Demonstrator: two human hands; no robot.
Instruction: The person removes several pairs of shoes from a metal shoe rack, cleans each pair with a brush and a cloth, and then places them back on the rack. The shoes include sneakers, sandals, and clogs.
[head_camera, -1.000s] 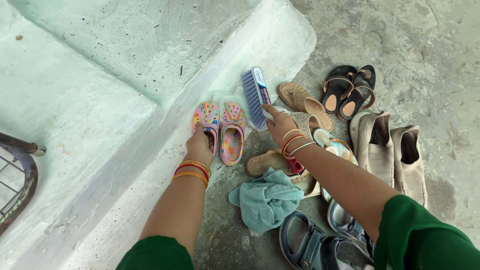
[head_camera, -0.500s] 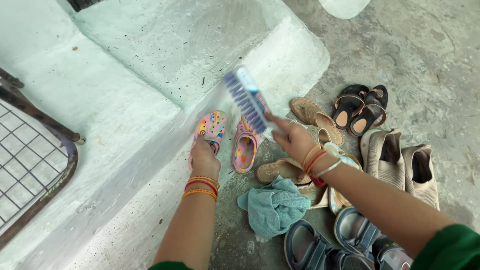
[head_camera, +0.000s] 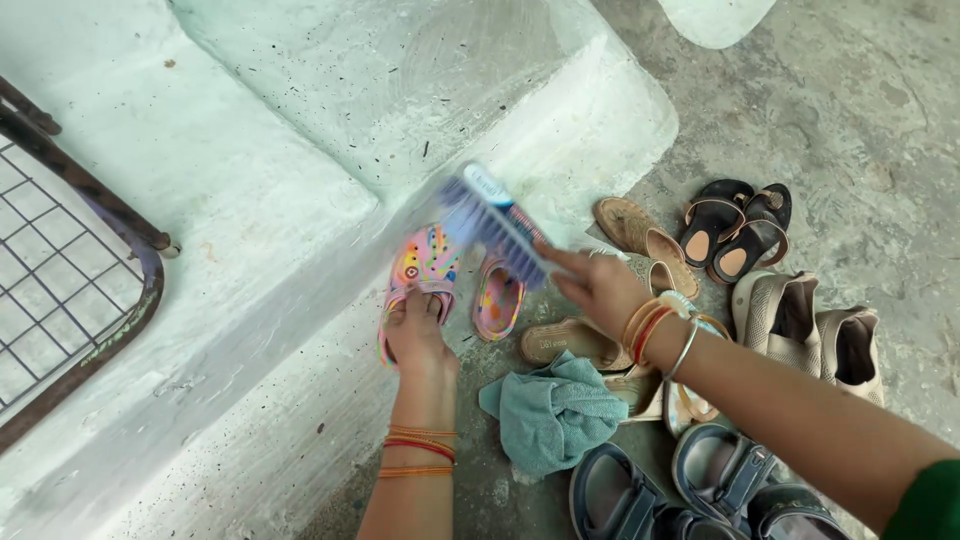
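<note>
My left hand has its fingers closed around the heel end of the left pink clog and pins it to the floor right at the foot of the pale green step. My right hand grips the scrub brush by its near end, bristles facing left; the brush is motion-blurred and sits above the gap between the two clogs, so I can't tell if the bristles touch. The second pink clog lies just right of the first, partly hidden under the brush. A teal rag is bunched on the concrete floor near my right wrist. Tan sandals, black sandals, beige shoes and dark strap sandals are crowded to the right. A rusty wire grate leans at the left edge.
</note>
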